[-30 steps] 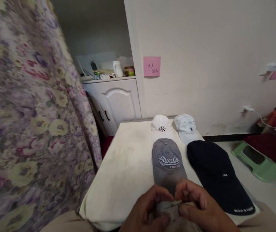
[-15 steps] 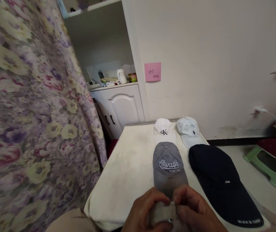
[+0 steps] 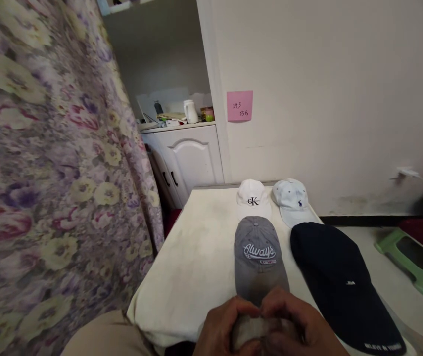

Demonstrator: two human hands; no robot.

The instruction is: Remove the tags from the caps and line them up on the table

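At the bottom edge of the picture my left hand (image 3: 223, 327) and my right hand (image 3: 302, 326) are closed together around a pale grey fabric piece (image 3: 256, 327), which looks like a cap's strap. Just beyond my fingers a grey cap (image 3: 258, 254) with "Always" on it lies on the white table (image 3: 192, 262). A dark navy cap (image 3: 339, 277) lies to its right. Behind them sit a white cap (image 3: 253, 197) with a black logo and a pale blue cap (image 3: 291, 198).
A flowered curtain (image 3: 48, 173) hangs along the left. A white cabinet (image 3: 189, 158) with a jug and small items on top stands behind the table. A pink note (image 3: 239, 105) sticks to the wall. A green stool (image 3: 415, 262) sits on the floor at right.
My hands have closed more tightly over the fabric piece and sunk lower in the picture. The view has shifted slightly; the caps have not moved.
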